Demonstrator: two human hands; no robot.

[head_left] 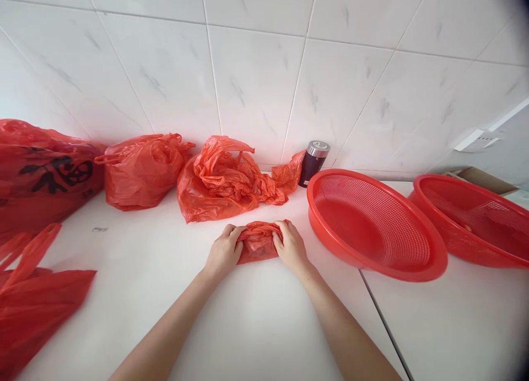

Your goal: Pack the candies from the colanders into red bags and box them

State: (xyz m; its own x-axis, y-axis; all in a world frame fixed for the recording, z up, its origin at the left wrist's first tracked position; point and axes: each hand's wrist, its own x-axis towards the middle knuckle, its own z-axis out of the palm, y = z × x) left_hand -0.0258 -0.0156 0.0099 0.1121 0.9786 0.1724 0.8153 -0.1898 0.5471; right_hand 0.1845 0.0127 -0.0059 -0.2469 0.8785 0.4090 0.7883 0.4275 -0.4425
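A small red plastic bag (259,247), bunched and rolled at its upper edge, lies on the white table in front of me. My left hand (224,250) grips its left side, with the fingers curled over the rolled edge. On the opposite side, my right hand (291,246) pinches the bag between thumb and fingers. Something pale shows faintly through the thin plastic, but I cannot make out what it is. Just behind my hands sits a heap of crumpled red plastic bags (227,180).
Right of my hands, a red plastic colander (359,226) leans tilted near a second red basket (475,221). A dark tumbler (314,163) stands by the tiled wall. Leftward are a knotted red bag (142,171), a large printed bag (49,177) and another red bag (45,309).
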